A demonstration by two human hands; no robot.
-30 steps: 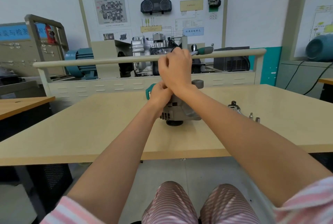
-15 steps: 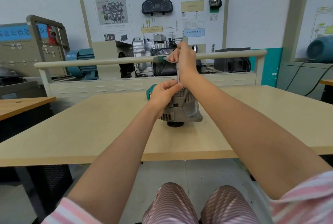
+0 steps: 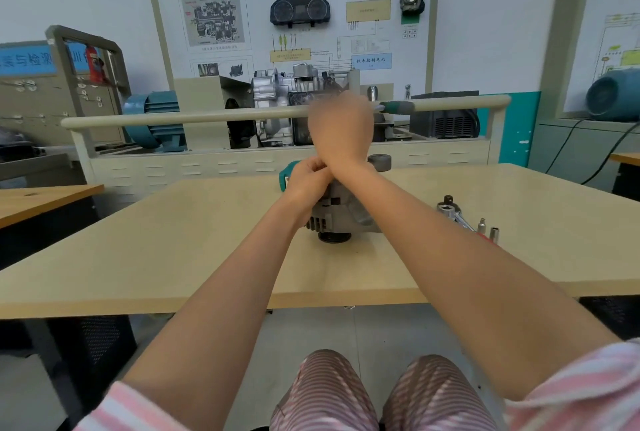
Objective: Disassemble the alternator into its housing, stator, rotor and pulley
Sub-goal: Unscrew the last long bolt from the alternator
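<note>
Head view: we read "DSG" in the green header of the wall training board (image 3: 294,15), among Chinese characters too blurred to copy; a blue label lower on it reads 仪表控制单元. We also see a blue sign (image 3: 27,60) at far left with partial characters 与检测. On the board sit an instrument cluster (image 3: 300,9) and a throttle body (image 3: 412,1). Our alternator (image 3: 341,214) stands near the middle of the pale wooden table (image 3: 173,250), black pulley (image 3: 334,236) down on the surface. Our left hand (image 3: 306,179) has fingers curled at the alternator's top, next to a teal tool part; whether it grips anything we cannot tell. Our right hand (image 3: 341,125), motion-blurred, is raised above it with fingers wrapped round a wrench whose teal handle (image 3: 398,107) juts right. A ratchet (image 3: 450,210) and two small sockets (image 3: 488,229) lie on the table to the right. Behind the table: cream railed bench (image 3: 277,112) carrying a gearbox (image 3: 287,91), teal motor (image 3: 152,119), white walls, teal trim.
</note>
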